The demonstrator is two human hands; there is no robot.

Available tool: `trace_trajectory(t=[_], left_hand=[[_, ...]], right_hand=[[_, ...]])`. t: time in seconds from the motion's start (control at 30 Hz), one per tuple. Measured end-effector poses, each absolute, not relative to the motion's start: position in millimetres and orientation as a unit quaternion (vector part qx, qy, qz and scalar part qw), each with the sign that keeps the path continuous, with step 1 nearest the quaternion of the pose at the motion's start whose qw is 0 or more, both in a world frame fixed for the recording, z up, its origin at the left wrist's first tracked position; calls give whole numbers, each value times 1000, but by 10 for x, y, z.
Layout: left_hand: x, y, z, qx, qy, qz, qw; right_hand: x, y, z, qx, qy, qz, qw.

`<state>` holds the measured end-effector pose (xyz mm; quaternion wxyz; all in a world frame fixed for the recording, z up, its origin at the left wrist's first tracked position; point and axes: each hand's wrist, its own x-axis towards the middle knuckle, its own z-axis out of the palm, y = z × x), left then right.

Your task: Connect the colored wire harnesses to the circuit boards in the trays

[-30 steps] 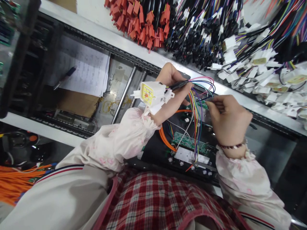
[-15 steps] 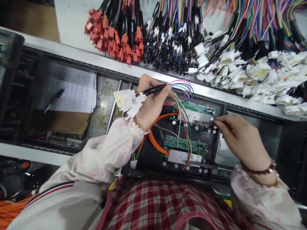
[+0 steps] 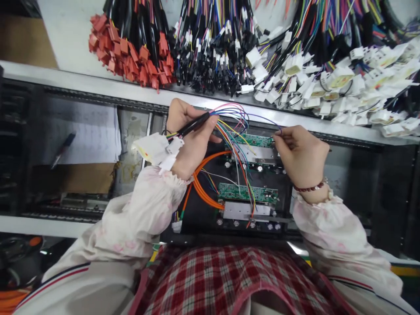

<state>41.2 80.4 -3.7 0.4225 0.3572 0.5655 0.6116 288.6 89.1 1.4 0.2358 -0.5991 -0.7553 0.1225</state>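
My left hand (image 3: 193, 138) is closed around the black sleeve of a wire harness (image 3: 194, 125). White plug connectors (image 3: 154, 148) hang from the harness at my wrist side. Loose coloured wires fan out from its other end, several drooping over the circuit boards. My right hand (image 3: 300, 151) pinches the end of a blue wire (image 3: 262, 117) that arcs over from the harness. Beneath that hand is the right end of the upper green circuit board (image 3: 254, 140). A second green circuit board (image 3: 246, 192) lies nearer my body, with a metal plate (image 3: 246, 211) along it.
Orange cables (image 3: 201, 188) curve to the boards from the left. Across the rail lie bundles with red connectors (image 3: 131, 52), black-and-white connectors (image 3: 213, 61) and white connectors (image 3: 334, 83). Left are papers (image 3: 92, 131) with a pen (image 3: 64, 150) on them.
My right hand has moved up and left, toward my left hand, with the blue wire still pinched. The view has shifted, so the bundles sit further left.
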Motion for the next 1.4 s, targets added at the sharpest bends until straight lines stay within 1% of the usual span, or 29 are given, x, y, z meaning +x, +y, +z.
trace_trajectory(t=[0.27, 0.37, 0.47, 0.57, 0.6, 0.7, 0.77, 0.97, 1.4], left_hand=[[415, 803, -39, 337, 543, 631, 439], [417, 792, -31, 349, 548, 625, 432], [412, 777, -27, 357, 551, 619, 430], [405, 760, -26, 352, 563, 610, 433], [404, 755, -26, 352, 566, 608, 433], [406, 746, -31, 363, 552, 615, 431], [410, 744, -37, 365, 546, 618, 433], [427, 718, -5, 358, 575, 590, 440], [414, 740, 143, 331, 571, 591, 463]], right_hand=[[2876, 920, 9, -618, -747, 134, 207], [2799, 892, 104, -628, -743, 106, 205], [2608, 853, 217, -573, -792, 94, 190], [2402, 840, 295, -492, -841, 159, 157], [2349, 846, 316, -484, -842, 175, 164], [2236, 902, 365, -495, -817, 192, 225], [2173, 966, 363, -497, -810, 195, 241], [2051, 1104, 173, -492, -825, 193, 202], [2058, 1073, 102, -491, -817, 193, 233]])
